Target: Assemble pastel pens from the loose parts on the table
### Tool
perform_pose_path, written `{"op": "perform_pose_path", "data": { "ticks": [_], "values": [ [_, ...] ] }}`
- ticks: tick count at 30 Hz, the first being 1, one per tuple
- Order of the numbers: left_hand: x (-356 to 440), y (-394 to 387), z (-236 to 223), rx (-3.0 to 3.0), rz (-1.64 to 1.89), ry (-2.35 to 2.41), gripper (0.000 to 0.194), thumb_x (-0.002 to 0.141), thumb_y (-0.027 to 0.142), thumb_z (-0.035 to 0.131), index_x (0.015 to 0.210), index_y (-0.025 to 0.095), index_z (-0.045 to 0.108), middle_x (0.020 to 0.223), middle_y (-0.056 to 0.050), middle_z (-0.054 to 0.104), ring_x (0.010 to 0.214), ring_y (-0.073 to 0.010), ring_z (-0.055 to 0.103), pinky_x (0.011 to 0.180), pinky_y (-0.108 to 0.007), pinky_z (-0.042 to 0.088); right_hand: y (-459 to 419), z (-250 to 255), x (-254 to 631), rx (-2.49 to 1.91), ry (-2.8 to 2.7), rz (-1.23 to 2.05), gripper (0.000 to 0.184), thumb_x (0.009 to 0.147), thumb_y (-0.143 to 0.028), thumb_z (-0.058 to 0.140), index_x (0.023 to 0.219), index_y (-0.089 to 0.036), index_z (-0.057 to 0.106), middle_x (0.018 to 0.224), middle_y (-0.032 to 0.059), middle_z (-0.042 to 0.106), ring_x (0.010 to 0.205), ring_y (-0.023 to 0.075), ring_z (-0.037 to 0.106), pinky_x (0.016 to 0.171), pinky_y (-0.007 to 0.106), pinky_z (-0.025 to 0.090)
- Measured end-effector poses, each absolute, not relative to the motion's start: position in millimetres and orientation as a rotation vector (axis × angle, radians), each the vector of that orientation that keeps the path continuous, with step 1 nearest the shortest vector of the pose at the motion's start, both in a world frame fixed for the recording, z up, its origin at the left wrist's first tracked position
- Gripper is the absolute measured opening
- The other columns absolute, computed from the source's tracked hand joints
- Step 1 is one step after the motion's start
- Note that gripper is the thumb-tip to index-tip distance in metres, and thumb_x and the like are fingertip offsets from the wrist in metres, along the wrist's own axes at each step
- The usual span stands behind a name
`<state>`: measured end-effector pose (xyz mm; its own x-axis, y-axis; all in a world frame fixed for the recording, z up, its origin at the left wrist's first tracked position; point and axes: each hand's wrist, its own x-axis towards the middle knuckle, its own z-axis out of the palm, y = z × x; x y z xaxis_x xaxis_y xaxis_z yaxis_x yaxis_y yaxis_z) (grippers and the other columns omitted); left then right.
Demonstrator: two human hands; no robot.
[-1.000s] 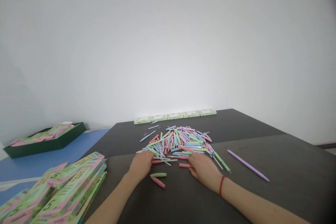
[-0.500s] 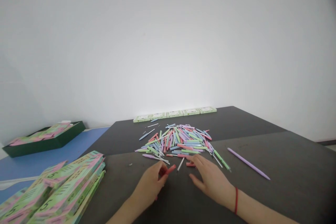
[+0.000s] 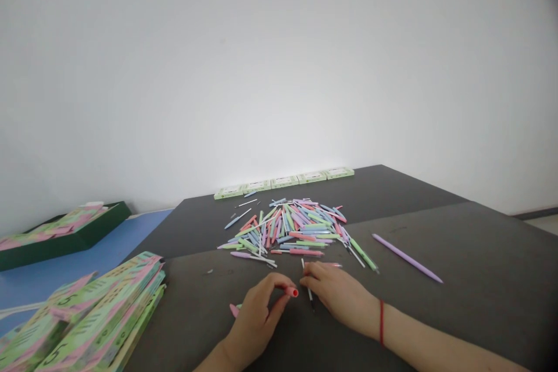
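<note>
My left hand [image 3: 258, 315] is closed around a coral-red pen barrel [image 3: 293, 292], whose hollow open end points toward my right hand. Behind the left knuckles a pink tip [image 3: 234, 309] sticks out; whether it belongs to the same barrel is hidden. My right hand [image 3: 337, 293], with a red band at the wrist, has its fingertips closed on a thin white pen refill [image 3: 310, 296] with a dark lower end. Just beyond the hands lies a pile of pastel pen parts and refills [image 3: 300, 224]. A red piece [image 3: 333, 264] lies partly behind the right fingers.
A purple pen [image 3: 407, 257] lies on the dark table [image 3: 479, 279] at right. Flat green-white boxes [image 3: 285, 182] line the wall. Green-pink packs [image 3: 104, 308] are stacked at left. A dark green tray [image 3: 96, 232] with more packs stands on a blue surface [image 3: 126, 242].
My right hand has moved left from a red piece onto the white refill and closed on it. My left hand has turned the barrel's open end toward the camera. The view has shifted slightly.
</note>
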<state>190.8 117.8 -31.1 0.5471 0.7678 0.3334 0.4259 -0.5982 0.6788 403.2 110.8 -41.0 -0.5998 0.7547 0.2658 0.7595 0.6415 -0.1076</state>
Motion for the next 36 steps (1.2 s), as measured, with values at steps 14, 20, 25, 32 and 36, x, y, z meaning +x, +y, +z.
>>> {"op": "perform_pose_path", "data": {
  "ticks": [14,20,25,32,36],
  "values": [
    [185.6,121.6,-38.7,2.537,0.85,0.809,0.016,0.089,0.018,0.046,0.103,0.024,0.053,0.1,-0.003,0.065,0.1,-0.0158,0.058,0.088,-0.027,0.046,120.9,-34.7,406.7,-1.021,-2.771,-0.35,0.012,0.091,-0.021,0.05,0.083,-0.017,0.059,0.085,0.0034,0.058,0.08,0.0191,0.051,0.064,0.031,0.036],
    [186.5,120.5,-36.1,2.522,0.871,0.825,0.013,0.089,0.017,0.046,0.098,0.024,0.052,0.101,-0.002,0.065,0.097,-0.0143,0.059,0.086,-0.026,0.047,120.0,-30.6,408.7,-0.925,-2.803,-0.364,0.013,0.091,-0.021,0.05,0.081,-0.018,0.057,0.081,0.0024,0.058,0.081,0.0192,0.048,0.066,0.032,0.034],
    [187.0,121.4,-36.9,2.529,0.88,0.822,0.012,0.089,0.017,0.046,0.097,0.024,0.052,0.099,-0.002,0.065,0.095,-0.0145,0.06,0.085,-0.026,0.047,118.2,-26.6,407.5,-0.875,-2.81,-0.393,0.012,0.091,-0.021,0.049,0.083,-0.017,0.057,0.083,0.0027,0.058,0.082,0.0197,0.047,0.067,0.033,0.033],
    [184.0,123.4,-29.3,2.5,0.967,0.977,0.012,0.087,0.021,0.048,0.094,0.022,0.057,0.09,-0.004,0.065,0.085,-0.0181,0.062,0.078,-0.03,0.051,121.5,-30.0,407.1,-0.974,-2.774,-0.375,0.009,0.088,-0.018,0.049,0.087,-0.016,0.058,0.086,0.0052,0.06,0.082,0.0207,0.048,0.07,0.034,0.034],
    [175.3,134.0,-13.9,2.323,1.022,1.23,0.018,0.085,0.028,0.047,0.096,0.023,0.06,0.085,-0.002,0.066,0.074,-0.0188,0.063,0.066,-0.03,0.054,125.1,-28.9,411.5,-1.057,-2.731,-0.338,0.009,0.085,-0.015,0.048,0.088,-0.015,0.057,0.084,0.0058,0.06,0.081,0.0204,0.05,0.074,0.034,0.035]
  ]
}}
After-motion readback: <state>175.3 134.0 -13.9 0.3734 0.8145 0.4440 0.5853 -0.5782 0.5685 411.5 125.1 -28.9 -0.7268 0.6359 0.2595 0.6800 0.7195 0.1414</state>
